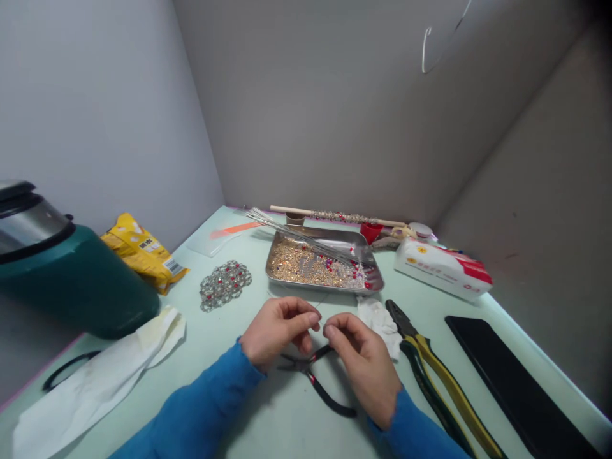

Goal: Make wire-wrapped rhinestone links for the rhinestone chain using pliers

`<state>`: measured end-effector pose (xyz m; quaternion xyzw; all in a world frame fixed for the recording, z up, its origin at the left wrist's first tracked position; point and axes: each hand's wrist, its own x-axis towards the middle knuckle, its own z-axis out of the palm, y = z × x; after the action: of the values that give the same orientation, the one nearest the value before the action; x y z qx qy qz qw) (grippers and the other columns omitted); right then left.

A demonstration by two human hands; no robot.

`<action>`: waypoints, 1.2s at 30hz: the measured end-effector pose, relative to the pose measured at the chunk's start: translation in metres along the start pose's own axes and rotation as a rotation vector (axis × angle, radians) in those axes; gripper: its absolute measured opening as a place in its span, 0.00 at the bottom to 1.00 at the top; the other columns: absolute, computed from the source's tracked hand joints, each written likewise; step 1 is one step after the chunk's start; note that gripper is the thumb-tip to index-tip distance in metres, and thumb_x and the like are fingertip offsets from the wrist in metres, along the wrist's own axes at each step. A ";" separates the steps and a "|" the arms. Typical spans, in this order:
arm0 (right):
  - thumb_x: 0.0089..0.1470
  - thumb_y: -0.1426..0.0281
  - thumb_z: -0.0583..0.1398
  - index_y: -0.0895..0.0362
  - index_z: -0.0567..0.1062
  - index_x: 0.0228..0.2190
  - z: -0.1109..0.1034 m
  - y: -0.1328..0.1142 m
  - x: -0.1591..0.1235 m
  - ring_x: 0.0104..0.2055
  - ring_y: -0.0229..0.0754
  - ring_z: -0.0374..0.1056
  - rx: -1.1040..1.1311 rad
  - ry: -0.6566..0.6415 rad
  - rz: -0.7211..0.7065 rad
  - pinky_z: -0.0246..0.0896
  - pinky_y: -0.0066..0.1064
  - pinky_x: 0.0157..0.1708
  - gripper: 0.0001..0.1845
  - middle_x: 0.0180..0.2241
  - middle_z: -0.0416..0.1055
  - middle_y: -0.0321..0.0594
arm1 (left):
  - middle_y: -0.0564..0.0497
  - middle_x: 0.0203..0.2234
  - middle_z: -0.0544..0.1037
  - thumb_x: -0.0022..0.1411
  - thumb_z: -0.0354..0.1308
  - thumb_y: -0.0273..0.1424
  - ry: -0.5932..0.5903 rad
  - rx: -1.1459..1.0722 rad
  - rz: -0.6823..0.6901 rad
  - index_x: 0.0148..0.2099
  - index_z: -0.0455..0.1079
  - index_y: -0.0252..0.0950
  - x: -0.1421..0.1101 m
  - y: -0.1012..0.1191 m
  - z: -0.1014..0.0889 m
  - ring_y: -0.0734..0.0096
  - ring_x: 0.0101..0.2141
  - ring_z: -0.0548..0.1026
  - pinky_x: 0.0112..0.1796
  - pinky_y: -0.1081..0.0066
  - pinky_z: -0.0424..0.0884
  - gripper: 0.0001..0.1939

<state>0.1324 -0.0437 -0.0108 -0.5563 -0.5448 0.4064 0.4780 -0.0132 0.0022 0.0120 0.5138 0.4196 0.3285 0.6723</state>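
My left hand (282, 326) and my right hand (361, 357) are close together above the table, fingertips pinched and almost meeting. Between them a faint, thin wire is barely visible; its ends are hidden by the fingers. Below the hands lie small pliers (329, 398) with black and red handles, partly covered by my left hand. Just beyond is a metal tray (325, 288) holding gold, red and clear beads (301, 262). A bundle of silver wires (291, 229) rests slantwise across the tray. Left of it lies a flat beaded piece (224, 285) with red beads.
Large pliers (430, 370) lie to the right, beside a crumpled tissue (380, 322), a black phone-like slab (507, 382) and a tissue pack (442, 268). Leftward are a green flask (71, 280), yellow packet (143, 252) and white paper (95, 389). A bead-wrapped stick (335, 217) lies behind the tray.
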 end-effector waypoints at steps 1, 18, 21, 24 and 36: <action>0.51 0.64 0.55 0.58 0.68 0.26 0.000 -0.001 0.000 0.27 0.37 0.60 0.017 -0.002 0.012 0.58 0.27 0.28 0.09 0.22 0.64 0.33 | 0.55 0.16 0.71 0.50 0.60 0.36 0.000 0.023 -0.003 0.30 0.67 0.31 -0.001 0.000 0.001 0.79 0.15 0.68 0.20 0.76 0.64 0.12; 0.53 0.73 0.53 0.57 0.70 0.27 0.002 0.009 0.010 0.31 0.38 0.64 -0.476 -0.070 -0.223 0.55 0.28 0.31 0.07 0.29 0.67 0.37 | 0.51 0.25 0.74 0.55 0.54 0.28 0.233 -0.004 0.107 0.31 0.60 0.33 0.004 0.008 -0.016 0.77 0.18 0.72 0.22 0.73 0.69 0.06; 0.54 0.75 0.53 0.55 0.71 0.32 0.010 0.009 0.018 0.32 0.39 0.65 -0.761 -0.099 -0.317 0.53 0.28 0.30 0.07 0.32 0.68 0.37 | 0.52 0.23 0.74 0.54 0.55 0.27 0.284 0.004 0.132 0.31 0.60 0.32 0.005 0.010 -0.022 0.77 0.18 0.72 0.22 0.73 0.69 0.05; 0.55 0.74 0.53 0.51 0.71 0.35 0.019 0.012 0.029 0.31 0.39 0.64 -1.058 -0.118 -0.398 0.46 0.28 0.23 0.09 0.33 0.66 0.37 | 0.52 0.22 0.74 0.54 0.54 0.25 0.348 0.000 0.145 0.31 0.60 0.33 0.005 0.012 -0.027 0.76 0.17 0.71 0.20 0.73 0.68 0.05; 0.49 0.82 0.53 0.57 0.67 0.28 0.022 0.009 0.039 0.34 0.41 0.59 -1.129 -0.304 -0.609 0.50 0.31 0.31 0.08 0.32 0.64 0.40 | 0.54 0.20 0.72 0.54 0.53 0.26 0.363 -0.057 0.166 0.31 0.63 0.31 0.006 0.015 -0.030 0.78 0.14 0.69 0.18 0.75 0.66 0.02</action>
<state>0.1162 -0.0026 -0.0211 -0.4788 -0.8688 -0.0212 0.1242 -0.0383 0.0238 0.0219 0.4598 0.4808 0.4817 0.5704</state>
